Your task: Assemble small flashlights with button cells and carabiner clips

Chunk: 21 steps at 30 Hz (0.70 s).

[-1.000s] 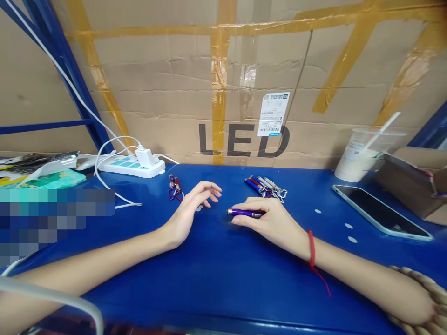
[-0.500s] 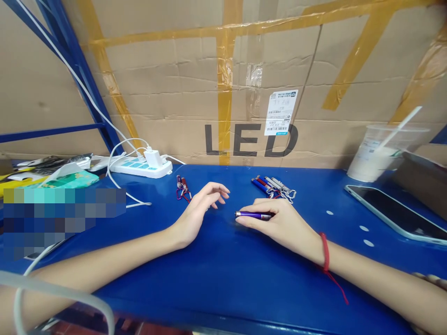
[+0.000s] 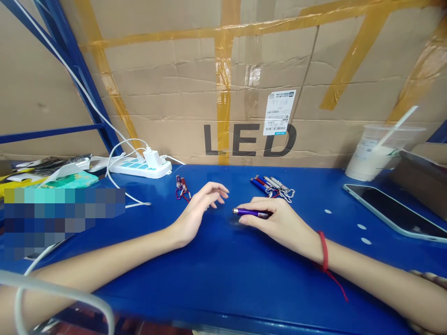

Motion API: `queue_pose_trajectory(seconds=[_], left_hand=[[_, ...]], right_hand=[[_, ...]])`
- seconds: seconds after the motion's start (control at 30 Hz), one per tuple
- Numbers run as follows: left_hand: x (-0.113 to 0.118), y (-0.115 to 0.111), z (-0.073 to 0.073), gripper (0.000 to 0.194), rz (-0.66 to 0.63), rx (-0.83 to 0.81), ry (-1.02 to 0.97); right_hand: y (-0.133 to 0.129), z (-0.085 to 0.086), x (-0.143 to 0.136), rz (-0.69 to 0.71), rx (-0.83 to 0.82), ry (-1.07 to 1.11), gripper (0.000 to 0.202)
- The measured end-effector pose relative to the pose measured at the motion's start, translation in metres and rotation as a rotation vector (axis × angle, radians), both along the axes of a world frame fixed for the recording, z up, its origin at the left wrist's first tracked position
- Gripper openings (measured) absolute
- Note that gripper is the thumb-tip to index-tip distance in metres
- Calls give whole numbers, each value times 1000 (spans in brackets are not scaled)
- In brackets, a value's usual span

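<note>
Between the thumb and fingers of my right hand (image 3: 275, 216) is a small purple metal penlight (image 3: 249, 212), its silver end pointing left. My left hand (image 3: 200, 209) rests on its side on the blue table (image 3: 223, 279), holding nothing, with fingers apart and curved toward the right. Just behind the left hand lie two keychain penlights (image 3: 180, 184), one purple and one red, with carabiner clips. Beyond the right hand lies a row of several more penlights (image 3: 267, 184) in blue, red and silver, their clips bunched at the near end.
A white power strip (image 3: 139, 167) with cables stands at the back left, near plastic packets (image 3: 63, 172). To the right are a phone (image 3: 394, 209), a plastic cup with a straw (image 3: 370, 153) and a dark box (image 3: 422, 181). A large cardboard box (image 3: 167, 93) walls off the back.
The purple penlight has shifted slightly left and up in my right hand, with its silver end a little farther out of the fingers. My left hand looks unchanged.
</note>
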<state>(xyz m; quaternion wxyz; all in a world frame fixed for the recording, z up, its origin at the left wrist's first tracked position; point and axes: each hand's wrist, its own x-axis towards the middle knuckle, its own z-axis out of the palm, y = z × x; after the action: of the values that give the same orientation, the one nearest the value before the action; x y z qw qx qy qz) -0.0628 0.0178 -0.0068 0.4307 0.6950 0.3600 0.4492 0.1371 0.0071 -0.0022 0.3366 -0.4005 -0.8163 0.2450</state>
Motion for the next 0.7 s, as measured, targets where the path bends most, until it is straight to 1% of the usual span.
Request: queue_pose_trajectory(seconds=[0.2, 0.37, 0.57, 0.7], left_hand=[[0, -2, 1, 25, -10, 5, -5], [0, -2, 1, 25, -9, 11, 2], [0, -1, 2, 25, -8, 20, 20], [0, -1, 1, 25, -5, 22, 21]], right_hand=[[0, -1, 1, 58, -36, 2, 26], [1, -2, 1, 116, -69, 58, 25], [0, -1, 0, 114, -94, 53, 27], [2, -2, 0, 128, -83, 71, 27]])
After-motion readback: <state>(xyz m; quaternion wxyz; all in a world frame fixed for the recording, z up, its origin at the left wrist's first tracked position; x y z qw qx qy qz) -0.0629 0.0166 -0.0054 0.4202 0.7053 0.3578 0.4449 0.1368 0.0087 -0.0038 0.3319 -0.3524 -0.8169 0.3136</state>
